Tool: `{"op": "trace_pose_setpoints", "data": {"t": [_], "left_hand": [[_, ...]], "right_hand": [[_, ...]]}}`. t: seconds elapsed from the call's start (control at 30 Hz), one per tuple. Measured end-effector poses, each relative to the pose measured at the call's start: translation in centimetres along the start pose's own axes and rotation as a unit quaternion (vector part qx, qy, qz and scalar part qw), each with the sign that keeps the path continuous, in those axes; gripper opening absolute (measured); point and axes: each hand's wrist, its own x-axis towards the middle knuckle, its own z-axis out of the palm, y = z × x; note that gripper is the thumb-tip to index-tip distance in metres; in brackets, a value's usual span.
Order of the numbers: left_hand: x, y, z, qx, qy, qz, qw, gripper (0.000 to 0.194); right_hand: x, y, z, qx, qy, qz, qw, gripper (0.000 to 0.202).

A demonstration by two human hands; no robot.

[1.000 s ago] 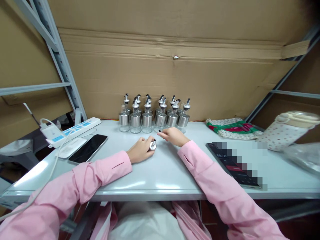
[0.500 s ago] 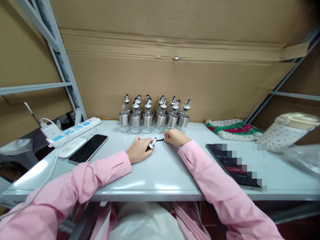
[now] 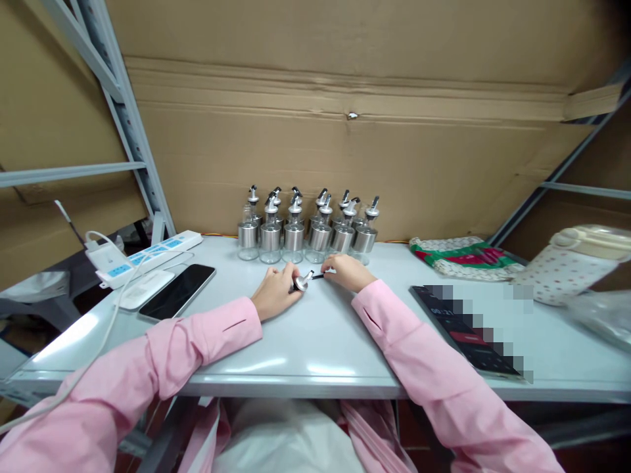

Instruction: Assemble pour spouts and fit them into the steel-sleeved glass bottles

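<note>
A silver spout (image 3: 302, 283) is clamped in the left grip (image 3: 276, 293), its dark base held by the fingers and its nozzle turned toward the right grip (image 3: 348, 272). A small black strip (image 3: 319, 276) is pinched by the fingertips of the right grip, between the two grips; whether the spout is touched by it cannot be told. Beyond both grips, bottles (image 3: 294, 236), mostly fitted with similar spouts, are grouped upright on the desk (image 3: 315, 335). Left of the left grip, a phone (image 3: 177, 292) is laid flat.
</note>
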Motion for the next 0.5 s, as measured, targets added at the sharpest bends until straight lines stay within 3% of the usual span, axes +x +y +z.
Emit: {"op": "trace_pose_setpoints", "data": {"t": [0.1, 0.23, 0.4, 0.5], "left_hand": [[0.0, -0.1, 0.1, 0.023, 0.003, 0.027, 0.999, 0.02], [0.0, -0.2, 0.0, 0.017, 0.003, 0.014, 1.0, 0.02], [0.1, 0.0, -0.1, 0.019, -0.002, 0.019, 1.0, 0.019], [0.0, 0.2, -0.2, 0.026, -0.011, 0.021, 0.999, 0.017]], "right_hand": [[0.0, 0.1, 0.0, 0.001, 0.006, 0.003, 1.0, 0.015], [-0.1, 0.2, -0.4, 0.023, 0.025, -0.006, 0.999, 0.016], [-0.3, -0.5, -1.2, 0.245, 0.036, -0.062, 0.967, 0.023], [-0.3, -0.8, -1.2, 0.303, 0.011, -0.078, 0.95, 0.028]]}}
